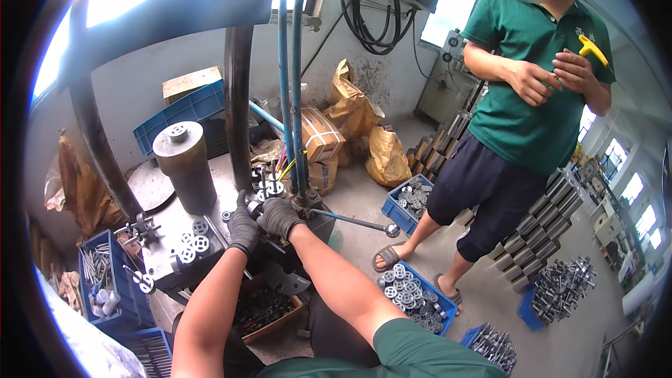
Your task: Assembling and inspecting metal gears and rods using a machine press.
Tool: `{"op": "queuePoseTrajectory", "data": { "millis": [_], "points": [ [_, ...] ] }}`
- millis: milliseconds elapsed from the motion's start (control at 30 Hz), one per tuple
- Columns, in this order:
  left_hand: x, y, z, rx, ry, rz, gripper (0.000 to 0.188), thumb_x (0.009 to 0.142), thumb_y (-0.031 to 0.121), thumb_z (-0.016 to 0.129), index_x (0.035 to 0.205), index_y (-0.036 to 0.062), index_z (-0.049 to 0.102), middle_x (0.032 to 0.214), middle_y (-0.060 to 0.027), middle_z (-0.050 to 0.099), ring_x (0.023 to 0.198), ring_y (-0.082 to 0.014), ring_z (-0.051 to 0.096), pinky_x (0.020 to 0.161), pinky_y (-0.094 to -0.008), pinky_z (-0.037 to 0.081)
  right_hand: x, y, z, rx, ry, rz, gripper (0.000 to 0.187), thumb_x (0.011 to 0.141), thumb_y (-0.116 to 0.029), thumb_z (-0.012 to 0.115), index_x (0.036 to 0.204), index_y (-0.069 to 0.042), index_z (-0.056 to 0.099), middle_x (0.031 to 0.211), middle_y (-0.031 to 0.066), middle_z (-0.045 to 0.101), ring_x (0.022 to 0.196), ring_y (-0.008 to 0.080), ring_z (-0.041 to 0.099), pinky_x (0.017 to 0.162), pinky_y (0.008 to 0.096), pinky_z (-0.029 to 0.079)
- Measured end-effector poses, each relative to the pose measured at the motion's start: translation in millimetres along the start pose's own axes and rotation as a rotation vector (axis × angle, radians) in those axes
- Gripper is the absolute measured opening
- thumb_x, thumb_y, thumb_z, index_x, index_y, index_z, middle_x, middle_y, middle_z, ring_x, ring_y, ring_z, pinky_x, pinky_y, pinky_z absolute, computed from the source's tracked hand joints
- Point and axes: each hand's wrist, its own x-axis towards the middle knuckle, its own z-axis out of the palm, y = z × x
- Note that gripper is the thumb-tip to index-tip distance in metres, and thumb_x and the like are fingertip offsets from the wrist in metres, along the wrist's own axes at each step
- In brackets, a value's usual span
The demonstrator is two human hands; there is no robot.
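Both my hands wear dark grey gloves and meet at the front edge of a metal worktable point(222, 180). A small round metal part point(255, 208) shows between them. My right hand point(281, 218) is closed around this part. My left hand point(243, 229) is closed with its thumb up, right beside it; what its fingers hold is hidden. Just beyond my hands stand shafts with spoked metal discs point(269, 185). Several loose spoked discs point(189, 246) lie on the table left of my left hand.
A thick steel cylinder point(187, 171) stands on the table, near dark upright posts point(239, 112). A ball-ended lever point(357, 222) sticks out rightward. Blue crates of discs point(448, 302) and shafts point(106, 234) sit on the floor. A person in green point(525, 98) stands right, holding a yellow-handled tool point(593, 50).
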Motion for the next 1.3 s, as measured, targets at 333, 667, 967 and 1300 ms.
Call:
{"op": "queuePoseTrajectory", "data": {
  "millis": [333, 667, 967, 1300],
  "points": [
    [53.7, -80.6, 81.9, -0.401, 0.311, -0.066, 0.060, 0.097, 0.063, 0.059, 0.102, 0.0043, 0.066, 0.079, -0.0044, 0.062, 0.074, -0.0123, 0.054, 0.080, -0.0337, 0.055, 5.1, 9.3, -1.9, 0.036, -0.075, -0.058, 0.034, 0.072, -0.030, 0.067, 0.084, 0.000, 0.076, 0.083, 0.0235, 0.072, 0.080, 0.0371, 0.071, 0.078, 0.0444, 0.056],
    [26.9, -30.6, 53.6, -0.242, -0.032, -0.034, 0.110, 0.076, 0.022, 0.087, 0.160, 0.0120, 0.017, 0.110, -0.0206, 0.070, 0.103, -0.0326, 0.068, 0.099, -0.0417, 0.051, -18.6, 7.5, 10.2, -0.146, 0.128, -0.033, 0.038, 0.080, -0.032, 0.064, 0.101, -0.003, 0.074, 0.099, 0.0260, 0.071, 0.098, 0.0388, 0.070, 0.088, 0.0480, 0.055],
    [-5.0, 44.1, -8.7, 0.140, -0.008, 0.047, 0.044, 0.082, 0.028, 0.078, 0.119, 0.0087, 0.067, 0.110, -0.0242, 0.071, 0.109, -0.0412, 0.067, 0.095, -0.0484, 0.052, -131.7, -60.1, -107.0, 1.204, 0.223, -0.090, 0.021, 0.094, -0.009, 0.071, 0.114, -0.003, 0.068, 0.090, 0.0019, 0.070, 0.074, 0.0070, 0.062, 0.063, 0.0235, 0.049],
    [-23.4, 50.3, -40.1, 0.150, 0.260, 0.327, 0.036, 0.084, 0.033, 0.077, 0.112, 0.0103, 0.074, 0.101, -0.0174, 0.072, 0.097, -0.0345, 0.069, 0.090, -0.0438, 0.054, -239.2, 8.9, -106.1, 1.545, 0.266, 0.113, 0.030, 0.086, -0.012, 0.063, 0.113, 0.001, 0.061, 0.090, 0.0185, 0.071, 0.046, 0.0059, 0.048, 0.041, 0.0202, 0.038]
  ]
}}
